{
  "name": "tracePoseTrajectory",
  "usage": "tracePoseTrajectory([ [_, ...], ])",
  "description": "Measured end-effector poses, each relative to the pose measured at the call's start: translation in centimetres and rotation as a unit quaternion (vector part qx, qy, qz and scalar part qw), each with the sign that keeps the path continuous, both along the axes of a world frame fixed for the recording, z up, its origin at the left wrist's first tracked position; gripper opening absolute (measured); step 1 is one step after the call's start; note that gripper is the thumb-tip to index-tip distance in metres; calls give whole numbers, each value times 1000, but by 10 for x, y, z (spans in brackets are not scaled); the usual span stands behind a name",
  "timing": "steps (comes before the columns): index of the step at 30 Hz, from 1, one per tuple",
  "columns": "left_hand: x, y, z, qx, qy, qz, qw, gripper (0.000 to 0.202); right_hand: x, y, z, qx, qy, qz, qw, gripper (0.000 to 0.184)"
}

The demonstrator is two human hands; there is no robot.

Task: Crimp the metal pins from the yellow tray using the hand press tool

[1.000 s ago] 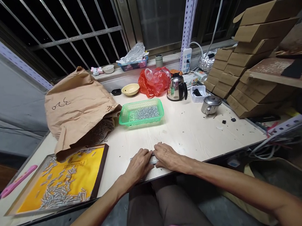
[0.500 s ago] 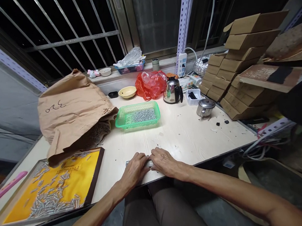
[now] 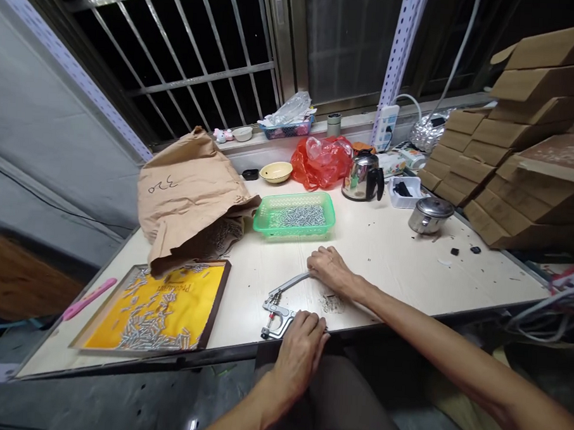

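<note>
A metal hand tool with two long handles (image 3: 278, 301) lies on the pale table (image 3: 399, 270) near its front edge, its handles spread apart. My right hand (image 3: 330, 267) is closed round the end of the upper handle. The lower handle lies under my left hand (image 3: 303, 349), whose fingers curl over it at the table's edge. A small scatter of dark bits (image 3: 331, 302) lies between the hands. Beyond the tool stands a green basket (image 3: 295, 216) holding several small metal pieces.
A brown paper sack (image 3: 193, 195) spills metal pieces at the left, above a yellow tray (image 3: 162, 308) with more. A pink strip (image 3: 88, 298) lies far left. At the back are a kettle (image 3: 362, 175), red bag (image 3: 320, 161), yellow bowl (image 3: 275, 171), steel pot (image 3: 429, 215) and stacked cartons (image 3: 523, 136).
The hands were side by side over the tool; now they are apart and the tool's handles stand open, right hand farther up, left hand nearer the edge. The camera swung left.
</note>
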State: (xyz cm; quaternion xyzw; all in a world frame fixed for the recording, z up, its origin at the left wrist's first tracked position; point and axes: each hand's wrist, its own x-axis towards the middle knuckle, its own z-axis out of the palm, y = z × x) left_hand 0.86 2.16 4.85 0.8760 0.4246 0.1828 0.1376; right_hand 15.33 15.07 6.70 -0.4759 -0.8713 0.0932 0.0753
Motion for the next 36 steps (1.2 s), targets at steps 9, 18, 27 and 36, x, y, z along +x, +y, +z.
tracePoseTrajectory([
  [9, -58, -31, -8, 87, -94, -27, 991, 26, -97, -53, -13, 59, 9, 320, 946, 7],
  [18, -243, 60, 24, 115, -44, 440, 890, 28, -102, -45, -36, 84, 214, 272, 934, 16],
  [27, -261, 119, 6, 69, 77, 383, 918, 27, -113, -51, -53, 179, 113, 332, 919, 18],
  [36, -281, 128, -9, 56, 90, 332, 937, 28, -129, -29, -50, 224, 199, 275, 913, 22],
])
